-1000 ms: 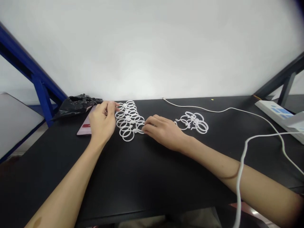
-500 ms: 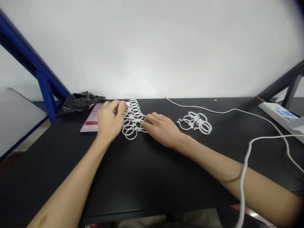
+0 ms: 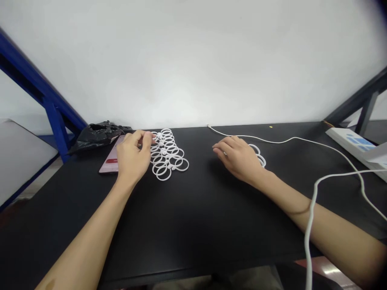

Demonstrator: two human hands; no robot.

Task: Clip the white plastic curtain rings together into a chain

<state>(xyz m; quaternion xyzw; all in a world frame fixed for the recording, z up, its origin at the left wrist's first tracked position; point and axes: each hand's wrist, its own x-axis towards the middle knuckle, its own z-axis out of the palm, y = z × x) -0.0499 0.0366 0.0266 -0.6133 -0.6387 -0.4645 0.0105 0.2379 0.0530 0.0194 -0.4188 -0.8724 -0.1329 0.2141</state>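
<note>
Several white plastic rings with small knobs [image 3: 172, 151] lie overlapping in a row on the black table, left of the middle. At the row's left edge, my left hand [image 3: 134, 155] is closed with bent fingers, thumb and fingertips together at a ring; the thumb partly hides the contact. Farther right, my right hand [image 3: 238, 157] hovers palm down over a smaller loose pile of white rings [image 3: 260, 155]. Its fingers stretch to the left, and it covers most of that pile. No ring shows gripped in it.
A phone [image 3: 110, 165] lies beside my left hand, in front of a crumpled black plastic bag [image 3: 96, 135]. A thin white cable [image 3: 290, 139] runs along the back right, and a thicker one hangs across my right forearm. A white box [image 3: 353, 141] sits at the right edge.
My right hand has left the row of rings and moved right, over the smaller pile. My left hand stays beside the row. The view has shifted slightly.
</note>
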